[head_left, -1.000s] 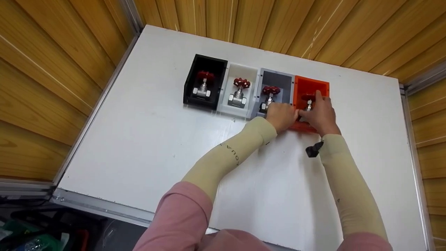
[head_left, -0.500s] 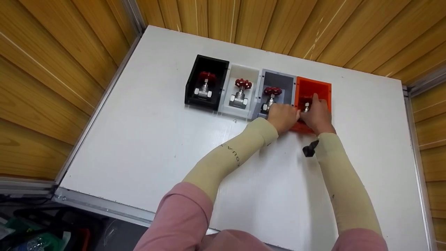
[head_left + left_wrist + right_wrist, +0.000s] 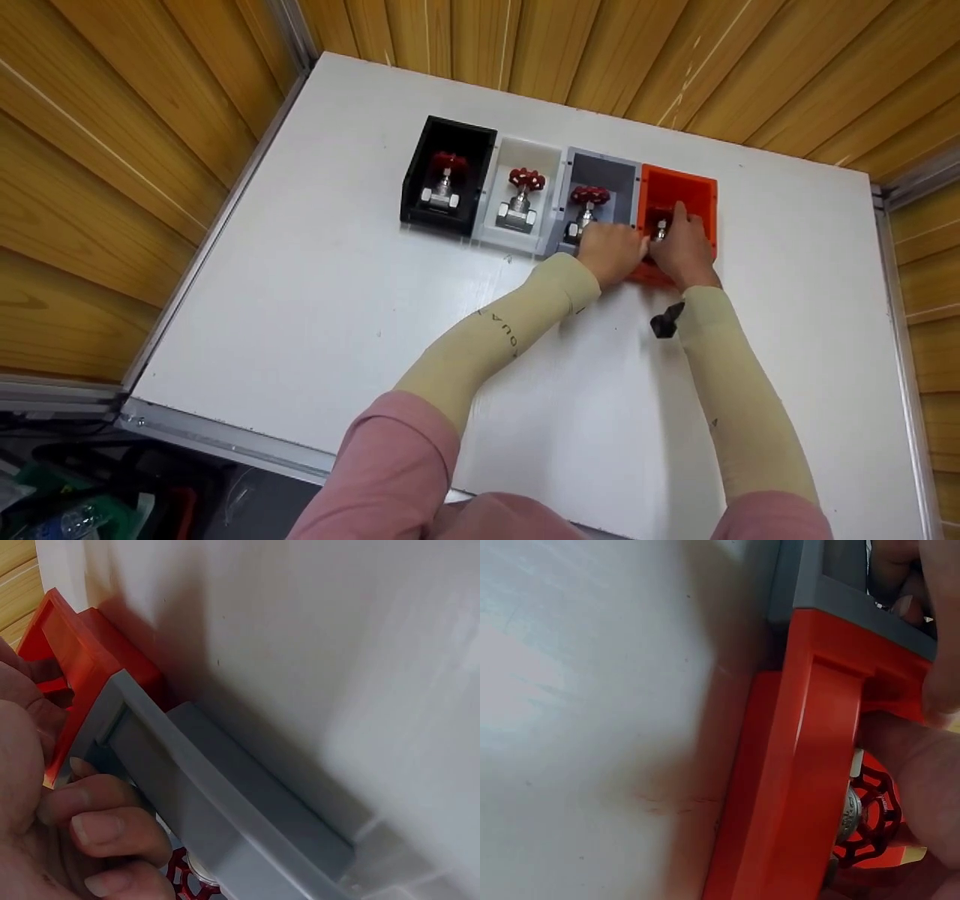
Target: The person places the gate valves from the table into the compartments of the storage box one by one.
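Note:
In the head view, several joined bins each hold a metal gate valve with a red handwheel. My left hand (image 3: 611, 253) is at the divide between the grey bin (image 3: 611, 166) and the orange bin (image 3: 679, 187). Its curled fingers (image 3: 112, 829) dip inside the grey bin, and it grips the adjoining walls there. My right hand (image 3: 684, 253) reaches into the orange bin around a valve (image 3: 871, 817). Its thumb lies by one end of the valve body, fingers by the other, holding it. Much of that valve is hidden in the head view. The grey bin's valve (image 3: 586, 211) is partly covered by my left hand.
To the left stand a white bin (image 3: 529, 150) and a black bin (image 3: 457, 129) with their valves (image 3: 519, 210) inside. The white table (image 3: 315, 300) meets wood-look walls (image 3: 585, 52) at the back. A black strap end (image 3: 664, 324) hangs from my right wrist.
My right hand has shifted slightly left and deeper into the orange bin, and the valve there has moved left with it. The left hand stays in place.

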### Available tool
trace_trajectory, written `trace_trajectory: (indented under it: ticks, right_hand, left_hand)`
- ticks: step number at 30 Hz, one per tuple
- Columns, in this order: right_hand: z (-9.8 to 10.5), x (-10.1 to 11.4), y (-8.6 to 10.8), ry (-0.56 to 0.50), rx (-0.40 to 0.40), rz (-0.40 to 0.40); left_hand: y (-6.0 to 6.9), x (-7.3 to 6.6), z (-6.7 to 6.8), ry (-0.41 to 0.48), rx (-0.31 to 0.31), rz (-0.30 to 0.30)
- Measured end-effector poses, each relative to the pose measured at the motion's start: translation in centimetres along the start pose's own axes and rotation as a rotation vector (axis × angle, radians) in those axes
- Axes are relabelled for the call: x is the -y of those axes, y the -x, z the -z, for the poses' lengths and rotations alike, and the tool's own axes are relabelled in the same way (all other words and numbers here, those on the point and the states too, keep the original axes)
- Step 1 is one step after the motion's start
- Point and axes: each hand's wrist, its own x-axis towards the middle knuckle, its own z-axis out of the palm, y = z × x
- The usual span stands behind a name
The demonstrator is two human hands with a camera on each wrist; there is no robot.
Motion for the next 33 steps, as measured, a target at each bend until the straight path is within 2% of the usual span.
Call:
trace_trajectory:
  ticks: [7, 13, 18, 22, 28, 33]
  right_hand:
    - [-0.1, 0.2, 0.6, -0.019, -0.053, 0.049]
    - [-0.1, -0.1, 1.3, -0.078, -0.034, 0.061]
    - [0.6, 0.1, 2.1, -0.094, -0.050, 0.089]
    - [1.2, 0.6, 2.9, -0.080, -0.052, 0.120]
    - [1.8, 2.0, 4.4, -0.051, -0.027, 0.134]
    - [1.9, 3.1, 5.8, -0.026, -0.026, 0.180]
  left_hand:
    - [0.0, 0.4, -0.1, 0.007, -0.024, 0.002]
    - [0.3, 0.9, 0.4, 0.029, -0.029, -0.013]
    - [0.3, 1.5, 0.8, 0.063, -0.095, -0.039]
    - [0.4, 2.1, 1.4, 0.034, -0.144, -0.047]
    - [1.2, 3.4, 2.2, -0.011, -0.138, -0.061]
    - [2.2, 5.1, 2.4, -0.057, -0.167, -0.059]
